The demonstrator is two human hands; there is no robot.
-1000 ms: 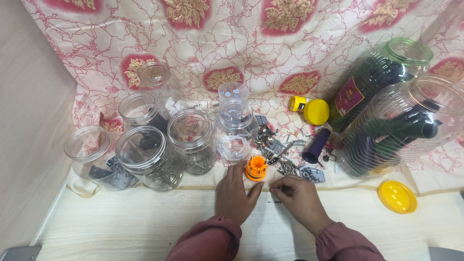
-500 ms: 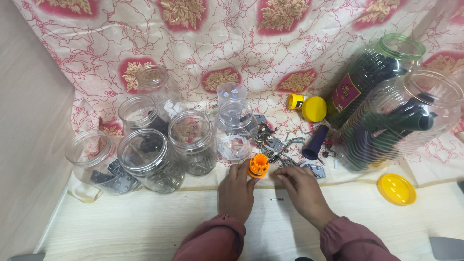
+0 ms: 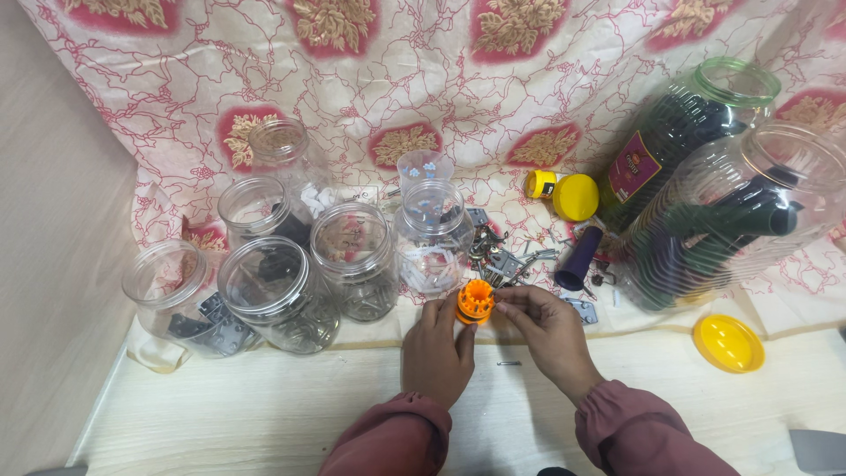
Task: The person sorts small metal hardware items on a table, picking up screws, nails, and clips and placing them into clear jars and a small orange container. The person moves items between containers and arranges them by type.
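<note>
We see the orange toothed plastic piece [image 3: 475, 301] held between both hands at the front edge of the patterned cloth [image 3: 458, 97], just above the pale wooden surface [image 3: 220, 414]. The left hand [image 3: 438, 353] grips it from about seven o'clock, fingers closed on its side; the right hand [image 3: 548, 330] pinches it from three o'clock with fingertips closed on its rim. We judge it light, stiff and hollow, with ridges that give good grip; taking it by the outer ring across the teeth looks safest, since the prongs seem thin.

At one o'clock from the piece lies a heap of small metal hardware [image 3: 507, 264], hinges and screws, likely sharp and prone to scatter. A single small screw [image 3: 506, 363] lies on the surface at five o'clock.

From nine to eleven o'clock stand open clear plastic jars [image 3: 357, 256], round and lidless, some holding metal parts or white bits; the nearest one [image 3: 432, 234] is at eleven o'clock, just beside the piece. At two o'clock a dark purple tube [image 3: 577, 258] lies near a yellow cap [image 3: 575, 197]. Further out at two to three o'clock two large clear jars [image 3: 749, 211] lie on their sides with dark tools inside; the rear, green-rimmed one bears a red and yellow rectangular label [image 3: 636, 174]. A yellow round lid [image 3: 728, 343] rests at four o'clock.
</note>
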